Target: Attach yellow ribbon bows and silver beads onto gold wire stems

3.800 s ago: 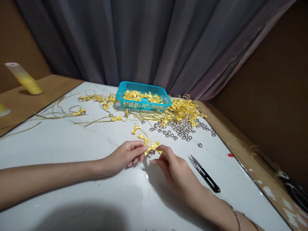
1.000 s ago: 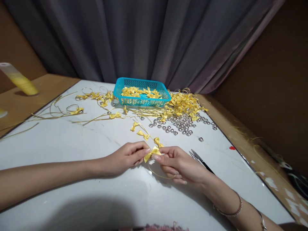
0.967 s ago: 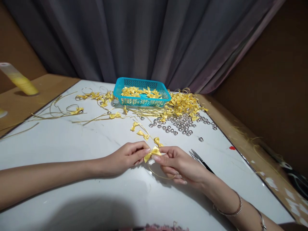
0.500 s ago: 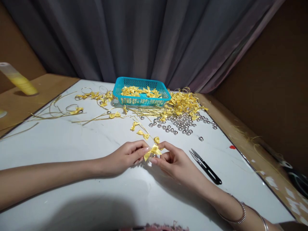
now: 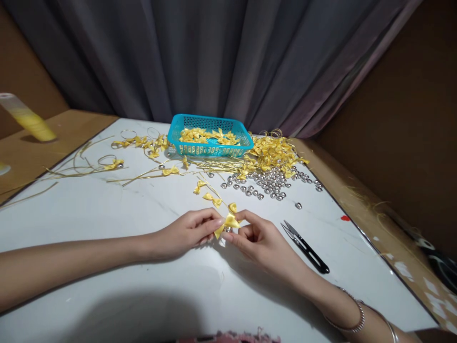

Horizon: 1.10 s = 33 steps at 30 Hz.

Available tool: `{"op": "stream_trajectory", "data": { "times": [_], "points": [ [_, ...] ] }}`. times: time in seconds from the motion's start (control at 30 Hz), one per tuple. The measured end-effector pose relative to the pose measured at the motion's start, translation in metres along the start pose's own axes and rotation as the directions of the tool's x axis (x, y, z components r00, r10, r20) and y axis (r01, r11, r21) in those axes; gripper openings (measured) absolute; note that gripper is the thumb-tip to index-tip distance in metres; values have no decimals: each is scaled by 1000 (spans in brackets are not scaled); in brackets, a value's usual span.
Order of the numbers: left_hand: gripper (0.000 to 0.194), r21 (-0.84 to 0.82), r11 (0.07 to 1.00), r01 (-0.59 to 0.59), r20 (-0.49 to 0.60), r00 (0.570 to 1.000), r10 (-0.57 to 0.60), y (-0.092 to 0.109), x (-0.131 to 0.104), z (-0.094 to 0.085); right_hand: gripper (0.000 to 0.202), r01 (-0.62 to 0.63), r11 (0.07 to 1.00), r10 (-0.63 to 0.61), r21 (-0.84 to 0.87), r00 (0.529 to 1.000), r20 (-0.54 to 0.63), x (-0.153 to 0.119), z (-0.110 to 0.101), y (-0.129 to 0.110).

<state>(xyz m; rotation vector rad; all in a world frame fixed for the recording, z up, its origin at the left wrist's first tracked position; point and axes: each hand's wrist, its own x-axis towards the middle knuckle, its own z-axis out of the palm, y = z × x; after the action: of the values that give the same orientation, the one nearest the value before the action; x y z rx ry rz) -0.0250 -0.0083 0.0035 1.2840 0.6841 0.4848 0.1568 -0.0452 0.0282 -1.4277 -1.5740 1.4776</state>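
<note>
Apparently both hands (image 5: 191, 228) (image 5: 262, 238) pinch one yellow bow (image 5: 232, 220); the blue basket (image 5: 214, 151) holds more bows (image 5: 194, 135)

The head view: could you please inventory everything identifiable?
Held bow: one, yellow, centre
Loose bows: several, yellow, left and centre
Basket: one, turquoise, far side
Basket bows: many, yellow, inside
Bow pile: many, yellow, basket's right
Beads: many, silver, before pile
Cords: many, gold, left and centre
Snips: one, black, right
Tube: one, yellow, left
Scraps: several, white, right edge
Spot: one, red, right edge
Curtain: one, grey, behind
Table: one, white, beneath
Bracelets: two, silver, lower right
Left hand: one, pinching bow
Right hand: one, at bow
</note>
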Motion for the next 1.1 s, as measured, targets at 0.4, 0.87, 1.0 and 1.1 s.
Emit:
{"op": "stream_trajectory", "data": {
  "times": [0.4,0.87,1.0,1.1],
  "points": [
    [33,-35,999,3,-7,1000,-4,-2,0,-2,22,-26,999,25,30,999,25,-3,0,-8],
    [34,0,1000,-10,-18,1000,10,-2,-1,-1,26,-369,803,185,468,901,393,2,-12,0],
    [36,-8,1000,-6,-13,1000,6,-1,-2,-1,27,-412,773,184,483,874,451,4,-14,1],
    [37,-30,1000,-1,-6,1000,1,-1,-1,-1,25,-386,796,172,467,883,437,4,-14,1]
  ]
}}
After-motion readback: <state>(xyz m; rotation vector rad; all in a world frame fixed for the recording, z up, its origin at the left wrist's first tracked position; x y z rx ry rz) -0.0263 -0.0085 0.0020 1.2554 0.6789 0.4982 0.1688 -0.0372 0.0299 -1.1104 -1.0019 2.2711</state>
